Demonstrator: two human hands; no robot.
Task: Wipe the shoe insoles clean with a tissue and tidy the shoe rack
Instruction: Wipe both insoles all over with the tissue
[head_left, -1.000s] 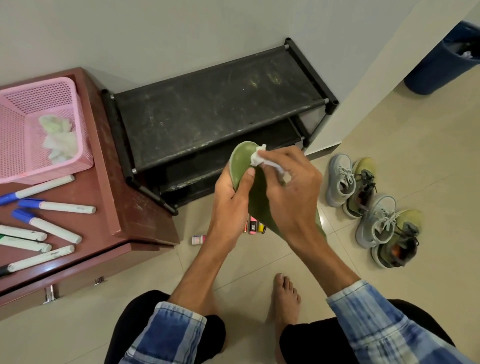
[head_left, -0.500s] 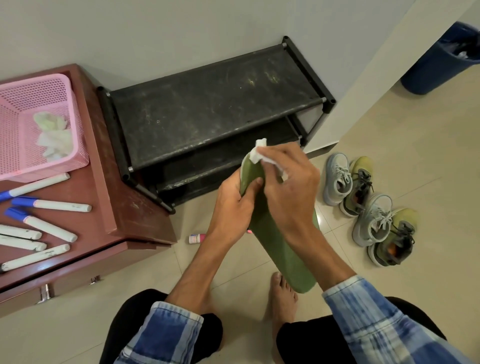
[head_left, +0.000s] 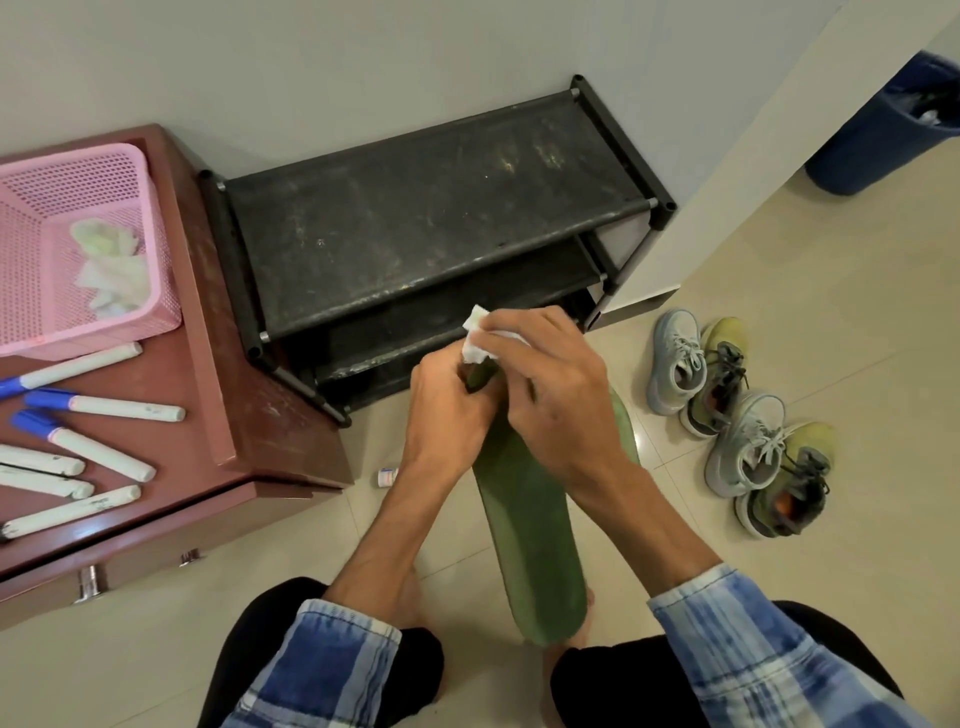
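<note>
A long green insole (head_left: 530, 525) hangs lengthwise in front of me, its near end above my foot. My left hand (head_left: 449, 415) grips its far end from the left. My right hand (head_left: 553, 395) pinches a crumpled white tissue (head_left: 480, 340) and holds it against that same far end. The black shoe rack (head_left: 431, 223) stands against the wall just beyond my hands, with nothing on its top shelf. Two pairs of sneakers, grey (head_left: 675, 358) and olive-yellow (head_left: 784, 493), lie on the tiles to the right.
A reddish cabinet (head_left: 249, 395) at left carries a pink basket (head_left: 67, 260) with used tissues and several markers (head_left: 104, 408). A small bottle (head_left: 387, 475) lies on the floor by the cabinet. A blue bin (head_left: 878, 130) stands at far right behind the wall corner.
The insole has swung from an upright, face-on pose to pointing down toward my foot. Both hands stayed at its far end, the tissue still pressed there.
</note>
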